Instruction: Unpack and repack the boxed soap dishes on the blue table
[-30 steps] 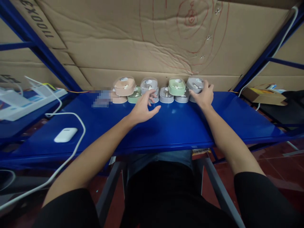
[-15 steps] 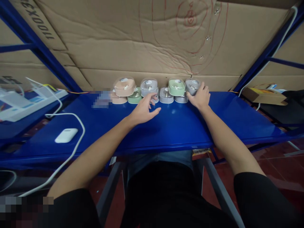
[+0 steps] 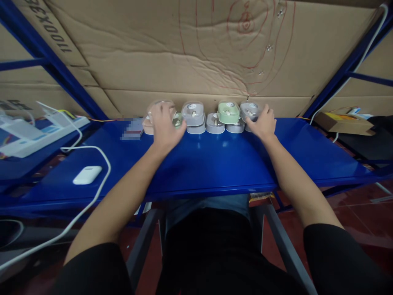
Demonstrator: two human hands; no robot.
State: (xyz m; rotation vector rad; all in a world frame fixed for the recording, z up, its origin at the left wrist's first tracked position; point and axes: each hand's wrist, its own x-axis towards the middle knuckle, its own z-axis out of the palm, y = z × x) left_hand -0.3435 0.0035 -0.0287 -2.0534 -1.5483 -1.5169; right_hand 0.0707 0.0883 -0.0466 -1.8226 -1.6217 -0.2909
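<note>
Small rounded plastic boxes with clear lids stand in a two-layer row at the back of the blue table (image 3: 215,164). My left hand (image 3: 166,129) is at the left end, in front of the upper peach box (image 3: 151,110); its fingers are spread and slightly blurred. Part of a green box (image 3: 177,119) shows beside the thumb. At the right end, my right hand (image 3: 263,123) has thumb and fingers apart around the side of the upper grey box (image 3: 249,108). Between the hands are another upper grey box (image 3: 193,112) and an upper green box (image 3: 229,112).
A white earphone case (image 3: 87,175) and a white cable (image 3: 104,176) lie on the left. A power strip (image 3: 46,137) is farther left. Cardboard (image 3: 138,69) closes the back between blue posts. An open carton (image 3: 344,125) is at the right.
My left hand has moved left, from in front of the grey stack to the peach boxes. My right hand has shifted slightly right along the end grey box.
</note>
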